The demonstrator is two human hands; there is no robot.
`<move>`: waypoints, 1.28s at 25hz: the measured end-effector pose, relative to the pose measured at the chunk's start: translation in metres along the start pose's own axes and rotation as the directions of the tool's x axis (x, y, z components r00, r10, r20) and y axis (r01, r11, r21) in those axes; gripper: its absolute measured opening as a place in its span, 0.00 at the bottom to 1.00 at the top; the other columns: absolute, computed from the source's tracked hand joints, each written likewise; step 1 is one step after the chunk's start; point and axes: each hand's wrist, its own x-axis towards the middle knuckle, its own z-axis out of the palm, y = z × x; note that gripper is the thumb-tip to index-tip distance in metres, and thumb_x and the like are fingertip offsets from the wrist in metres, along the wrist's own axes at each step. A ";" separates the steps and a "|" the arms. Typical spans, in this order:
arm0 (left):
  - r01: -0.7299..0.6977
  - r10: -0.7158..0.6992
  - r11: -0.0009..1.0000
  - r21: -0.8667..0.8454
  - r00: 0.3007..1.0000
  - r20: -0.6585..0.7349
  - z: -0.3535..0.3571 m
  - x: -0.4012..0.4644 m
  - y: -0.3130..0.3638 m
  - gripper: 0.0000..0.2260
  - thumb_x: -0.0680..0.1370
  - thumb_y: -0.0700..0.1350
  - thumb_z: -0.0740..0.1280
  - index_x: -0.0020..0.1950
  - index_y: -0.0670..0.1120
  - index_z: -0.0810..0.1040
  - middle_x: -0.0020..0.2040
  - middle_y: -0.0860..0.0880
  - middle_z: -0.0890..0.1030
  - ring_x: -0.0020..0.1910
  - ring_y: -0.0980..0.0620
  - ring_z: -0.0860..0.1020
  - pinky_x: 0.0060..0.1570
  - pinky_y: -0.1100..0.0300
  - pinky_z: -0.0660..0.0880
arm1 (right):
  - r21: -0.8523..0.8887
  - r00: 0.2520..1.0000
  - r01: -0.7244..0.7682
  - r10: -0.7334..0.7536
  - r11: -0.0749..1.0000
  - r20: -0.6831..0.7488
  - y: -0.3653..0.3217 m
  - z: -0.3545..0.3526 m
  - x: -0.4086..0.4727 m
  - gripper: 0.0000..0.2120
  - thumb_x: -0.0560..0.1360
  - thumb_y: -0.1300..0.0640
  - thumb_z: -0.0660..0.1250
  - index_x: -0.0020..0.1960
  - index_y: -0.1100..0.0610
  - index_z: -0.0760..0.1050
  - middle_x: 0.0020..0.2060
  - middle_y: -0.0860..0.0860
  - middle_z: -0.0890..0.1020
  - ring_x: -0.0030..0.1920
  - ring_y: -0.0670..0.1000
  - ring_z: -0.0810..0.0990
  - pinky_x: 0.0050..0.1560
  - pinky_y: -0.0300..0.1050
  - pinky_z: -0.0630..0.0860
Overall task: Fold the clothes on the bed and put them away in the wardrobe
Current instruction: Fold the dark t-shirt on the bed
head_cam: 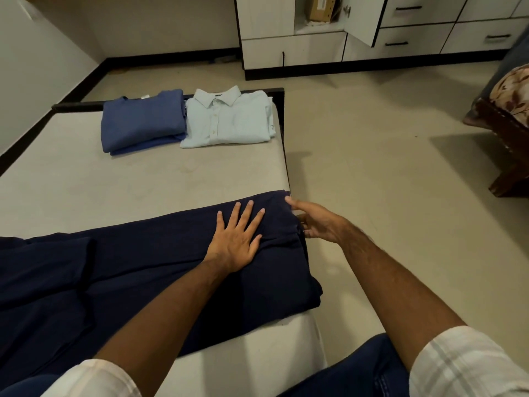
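Note:
A dark navy garment [120, 270] lies spread across the near part of the bed [86, 181], its right end hanging a little over the bed's edge. My left hand [234, 239] presses flat on it, fingers spread. My right hand [317, 222] is at the garment's right edge, fingers apart and touching the cloth; whether it pinches the cloth I cannot tell. At the far end of the bed lie a folded blue garment [140, 124] and, beside it on the right, a folded light blue collared shirt [229, 118]. The white wardrobe [292, 50] stands beyond the bed with one door open.
Beige floor [372, 156] runs along the bed's right side up to the wardrobe. White drawers with black handles [415, 38] fill the back right. A dark wooden piece of furniture with floral cloth [506, 121] stands at the right edge. A cardboard box [320, 7] sits in the open compartment.

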 end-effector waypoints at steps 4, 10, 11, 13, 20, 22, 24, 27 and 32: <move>0.136 -0.123 0.946 -0.294 0.990 0.064 -0.017 -0.009 0.027 0.27 0.84 0.61 0.44 0.82 0.55 0.45 0.82 0.51 0.44 0.81 0.45 0.42 0.76 0.35 0.43 | -0.116 0.998 0.054 -0.057 0.992 -0.015 0.020 0.010 -0.022 0.25 0.73 0.37 0.71 0.62 0.52 0.80 0.55 0.49 0.85 0.60 0.52 0.81 0.64 0.52 0.76; 0.087 -0.102 0.937 -0.338 0.994 -0.026 -0.015 -0.025 0.063 0.26 0.84 0.61 0.47 0.81 0.58 0.50 0.82 0.53 0.48 0.81 0.51 0.44 0.76 0.36 0.42 | -0.050 0.957 0.225 -0.230 0.973 -0.175 0.041 0.034 -0.058 0.18 0.78 0.41 0.66 0.60 0.53 0.76 0.54 0.49 0.84 0.52 0.46 0.83 0.49 0.41 0.79; 0.095 -0.110 0.940 -0.329 0.994 -0.026 -0.016 -0.024 0.064 0.25 0.84 0.60 0.47 0.81 0.58 0.49 0.82 0.53 0.48 0.81 0.51 0.44 0.76 0.36 0.43 | -0.120 0.935 0.232 -0.255 0.965 -0.245 0.047 0.040 -0.058 0.19 0.78 0.39 0.66 0.59 0.53 0.75 0.53 0.48 0.83 0.52 0.46 0.83 0.49 0.41 0.79; 0.093 -0.103 0.939 -0.332 0.995 -0.013 -0.020 -0.025 0.064 0.25 0.84 0.60 0.47 0.81 0.58 0.48 0.82 0.53 0.47 0.81 0.51 0.43 0.76 0.36 0.42 | -0.251 0.878 0.218 -0.302 0.943 -0.372 0.056 0.051 -0.053 0.18 0.79 0.40 0.64 0.57 0.53 0.74 0.52 0.48 0.82 0.51 0.49 0.82 0.53 0.47 0.79; 0.176 -0.198 0.952 -0.251 0.978 -0.067 -0.039 -0.056 0.047 0.32 0.81 0.60 0.58 0.81 0.56 0.48 0.77 0.48 0.57 0.71 0.46 0.63 0.64 0.42 0.65 | -0.447 0.823 0.261 -0.440 0.855 -0.360 0.032 0.052 -0.056 0.09 0.82 0.51 0.62 0.57 0.55 0.73 0.52 0.50 0.81 0.51 0.52 0.81 0.43 0.41 0.72; 0.189 -0.226 0.786 -0.588 0.974 0.012 -0.056 -0.061 0.040 0.29 0.82 0.58 0.60 0.80 0.56 0.54 0.70 0.47 0.64 0.59 0.49 0.71 0.58 0.52 0.72 | -0.453 0.831 0.283 -0.452 0.845 -0.324 0.017 0.059 -0.062 0.10 0.82 0.52 0.62 0.62 0.54 0.73 0.54 0.49 0.81 0.53 0.50 0.80 0.45 0.39 0.73; 0.336 -0.159 0.201 -0.920 0.938 0.308 -0.075 -0.063 0.039 0.25 0.82 0.62 0.57 0.78 0.57 0.61 0.69 0.47 0.67 0.56 0.50 0.77 0.53 0.51 0.79 | -0.465 0.839 0.306 -0.466 0.831 -0.281 -0.004 0.079 -0.070 0.12 0.82 0.54 0.63 0.65 0.53 0.72 0.57 0.48 0.80 0.55 0.49 0.79 0.51 0.41 0.75; 0.427 0.009 -0.258 -0.866 0.898 0.440 -0.093 -0.068 0.024 0.27 0.79 0.69 0.54 0.68 0.54 0.74 0.62 0.46 0.79 0.56 0.47 0.81 0.51 0.45 0.82 | -0.508 0.916 0.271 -0.381 0.818 -0.124 -0.032 0.123 -0.082 0.11 0.81 0.55 0.62 0.62 0.48 0.71 0.53 0.52 0.82 0.47 0.51 0.82 0.47 0.47 0.80; 0.434 -0.014 -0.375 -0.819 0.881 0.473 -0.104 -0.106 -0.061 0.29 0.82 0.64 0.55 0.65 0.42 0.76 0.36 0.41 0.76 0.26 0.50 0.74 0.32 0.59 0.74 | -0.638 0.959 0.246 -0.280 0.730 0.050 -0.045 0.224 -0.075 0.18 0.80 0.57 0.57 0.69 0.52 0.65 0.37 0.56 0.85 0.30 0.53 0.84 0.36 0.47 0.80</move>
